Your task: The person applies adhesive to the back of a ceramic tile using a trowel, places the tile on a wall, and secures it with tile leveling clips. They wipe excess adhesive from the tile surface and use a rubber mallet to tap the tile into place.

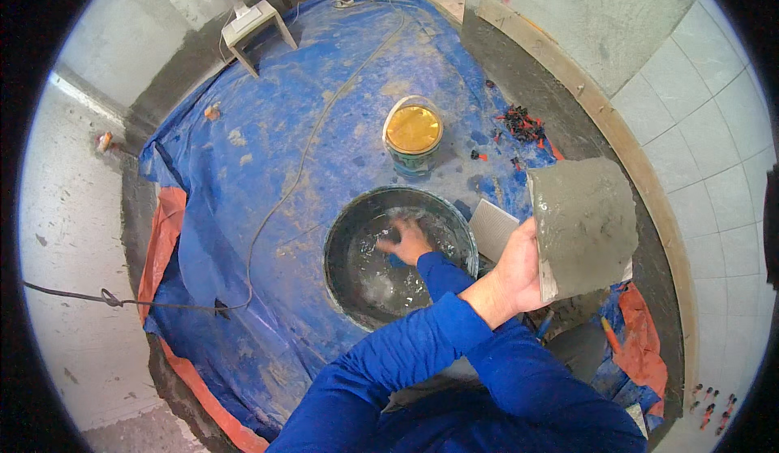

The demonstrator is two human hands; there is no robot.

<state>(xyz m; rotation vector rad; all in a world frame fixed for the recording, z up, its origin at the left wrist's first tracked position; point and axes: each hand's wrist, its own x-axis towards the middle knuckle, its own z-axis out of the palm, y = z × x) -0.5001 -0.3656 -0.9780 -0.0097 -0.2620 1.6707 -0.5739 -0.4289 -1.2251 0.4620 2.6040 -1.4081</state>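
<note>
My forearms cross, the left one lying over the right. My left hand (515,270) grips the left edge of a tile (584,226), tilted up, its visible face spread with wet grey mortar. Inside a round dark tub (337,291) of murky water, my right hand (407,240) is smeared by motion. A small blue patch shows beneath it; I cannot make out what this is, or whether the hand holds anything. Next to the tub, partly behind my left hand, lies a light ribbed tile (492,227).
A lidded bucket (414,128) with a yellow top stands beyond the tub on a blue tarp (284,128). A cable (308,145) crosses the tarp. Black and red clips (522,124) lie at the right, near the tiled wall (706,169). A small stool (256,27) stands far left.
</note>
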